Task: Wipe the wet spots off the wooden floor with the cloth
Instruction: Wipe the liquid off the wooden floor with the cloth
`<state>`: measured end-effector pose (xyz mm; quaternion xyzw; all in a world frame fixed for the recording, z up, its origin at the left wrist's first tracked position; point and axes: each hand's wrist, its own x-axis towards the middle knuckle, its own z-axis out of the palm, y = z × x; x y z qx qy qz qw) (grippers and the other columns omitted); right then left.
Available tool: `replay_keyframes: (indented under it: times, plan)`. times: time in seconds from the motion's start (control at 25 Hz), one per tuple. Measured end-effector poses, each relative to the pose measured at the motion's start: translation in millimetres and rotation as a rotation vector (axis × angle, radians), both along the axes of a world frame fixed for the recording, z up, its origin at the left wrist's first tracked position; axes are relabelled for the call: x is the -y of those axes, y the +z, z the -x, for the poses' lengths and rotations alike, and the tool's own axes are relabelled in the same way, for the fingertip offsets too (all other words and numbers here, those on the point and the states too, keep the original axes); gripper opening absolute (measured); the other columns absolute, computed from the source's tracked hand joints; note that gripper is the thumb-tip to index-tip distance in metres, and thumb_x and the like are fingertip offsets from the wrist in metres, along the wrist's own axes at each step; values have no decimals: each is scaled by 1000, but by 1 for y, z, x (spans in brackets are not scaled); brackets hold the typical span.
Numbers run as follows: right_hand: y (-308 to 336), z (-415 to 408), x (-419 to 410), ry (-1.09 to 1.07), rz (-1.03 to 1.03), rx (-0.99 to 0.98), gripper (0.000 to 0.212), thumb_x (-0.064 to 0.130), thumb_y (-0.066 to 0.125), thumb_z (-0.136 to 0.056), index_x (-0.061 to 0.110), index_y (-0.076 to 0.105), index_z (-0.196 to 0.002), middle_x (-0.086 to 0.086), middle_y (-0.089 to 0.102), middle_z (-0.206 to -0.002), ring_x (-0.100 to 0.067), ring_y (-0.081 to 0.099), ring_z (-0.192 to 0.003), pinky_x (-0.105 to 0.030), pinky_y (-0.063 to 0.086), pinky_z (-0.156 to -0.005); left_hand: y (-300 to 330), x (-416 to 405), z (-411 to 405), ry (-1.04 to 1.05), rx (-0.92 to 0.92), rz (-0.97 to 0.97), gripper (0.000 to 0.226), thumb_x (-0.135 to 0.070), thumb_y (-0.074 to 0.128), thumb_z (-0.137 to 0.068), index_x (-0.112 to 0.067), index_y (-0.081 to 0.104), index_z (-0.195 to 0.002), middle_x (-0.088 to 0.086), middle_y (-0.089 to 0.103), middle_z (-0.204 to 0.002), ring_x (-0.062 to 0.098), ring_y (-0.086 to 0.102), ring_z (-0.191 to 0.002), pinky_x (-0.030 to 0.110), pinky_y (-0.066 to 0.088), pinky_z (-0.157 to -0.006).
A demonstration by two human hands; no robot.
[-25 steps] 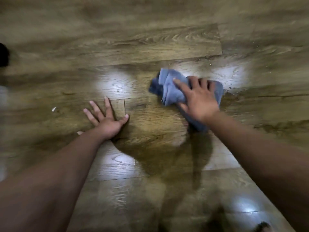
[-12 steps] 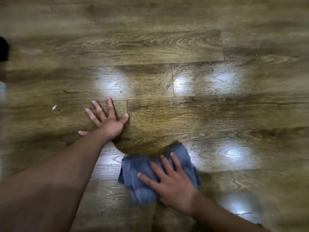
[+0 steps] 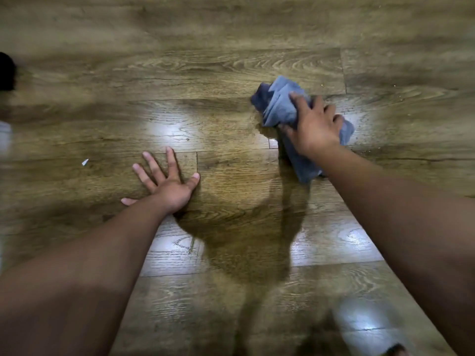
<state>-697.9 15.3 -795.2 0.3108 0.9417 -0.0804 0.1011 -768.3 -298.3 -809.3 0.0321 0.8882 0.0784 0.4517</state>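
Note:
A crumpled blue-grey cloth lies on the wooden floor at the upper right. My right hand presses down on it, fingers spread over the folds and the thumb at its near edge. Part of the cloth trails back under my wrist. A wet sheen and small droplets show on the planks just right of the cloth. My left hand rests flat on the floor at the centre left, fingers spread, holding nothing.
A small white scrap lies on the floor left of my left hand. A dark object sits at the far left edge. Bright light reflections glare on the planks, and my shadow falls across the middle.
My right hand has swept the cloth from close to me, near the bottom centre, out to the upper right. My left hand has stayed planted in place.

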Motion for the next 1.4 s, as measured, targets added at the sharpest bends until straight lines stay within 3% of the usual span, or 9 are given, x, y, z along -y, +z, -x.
replay_keyframes:
  times: [0.08,0.32,0.52,0.64,0.88,1.08,1.2,1.28,1.4]
  plan:
    - [0,-2,13,-24,-35,8,69,57,54,-90,38,27,-151,-16,35,-143,-44,35,-127,-60,23,-108,0,0,0,7,2,7,88,-89,28,-83,-64,-45,-125,-17,-71,-115,26,-51,-137,87,-8,-94]
    - [-2,-135,151,559,-2,-25,90,56,72,-65,36,42,-148,-14,51,-132,-41,45,-115,-65,27,-109,-1,-2,-1,29,0,1,87,-87,28,-85,-63,-44,-128,-14,-67,-131,26,-50,-138,87,-8,-96]
    - [-7,-189,174,1000,50,28,79,52,56,-75,38,38,-151,-10,56,-138,-42,56,-119,-64,36,-105,-10,1,1,28,-39,6,89,-88,30,-84,-62,-41,-131,-10,-59,-143,27,-49,-139,86,-10,-98]
    - [-7,-136,121,839,2,-45,81,51,64,-78,38,34,-152,-11,52,-136,-39,52,-113,-58,41,-99,-18,2,4,7,-57,5,93,-86,33,-85,-59,-40,-135,-5,-58,-146,32,-49,-138,80,-9,-108]
    - [-3,-59,33,14,-62,-44,69,58,52,-90,39,28,-152,-13,41,-137,-41,41,-118,-57,30,-102,-22,7,4,31,-74,-28,89,-88,34,-83,-66,-39,-128,-6,-56,-148,32,-48,-139,78,-8,-110]
    - [3,-129,113,173,-18,-58,78,56,57,-82,38,29,-152,-13,45,-132,-39,43,-115,-60,24,-108,-7,-13,-11,99,-250,36,88,-69,47,-90,-48,-6,-157,-3,-31,-165,30,-31,-150,80,-11,-107]
    - [0,-203,149,331,22,-29,87,61,61,-70,39,35,-150,-9,50,-134,-38,52,-114,-58,25,-108,0,-68,-25,-126,-488,-143,70,-52,51,-95,-37,20,-156,-1,-13,-170,24,-19,-155,79,-15,-105]
    - [-3,-230,148,430,38,52,86,64,57,-69,42,36,-149,-7,52,-137,-37,54,-118,-57,31,-109,5,-124,-29,-319,-377,-250,82,-67,50,-93,-47,4,-158,-6,-29,-166,22,-31,-151,78,-16,-105]
    - [-11,-235,104,391,-3,-5,86,62,56,-71,42,33,-151,-7,46,-139,-36,50,-118,-57,32,-106,4,-187,-22,-304,-78,-169,117,-90,53,-72,-53,-27,-148,-7,-58,-145,29,-49,-138,82,-12,-104]
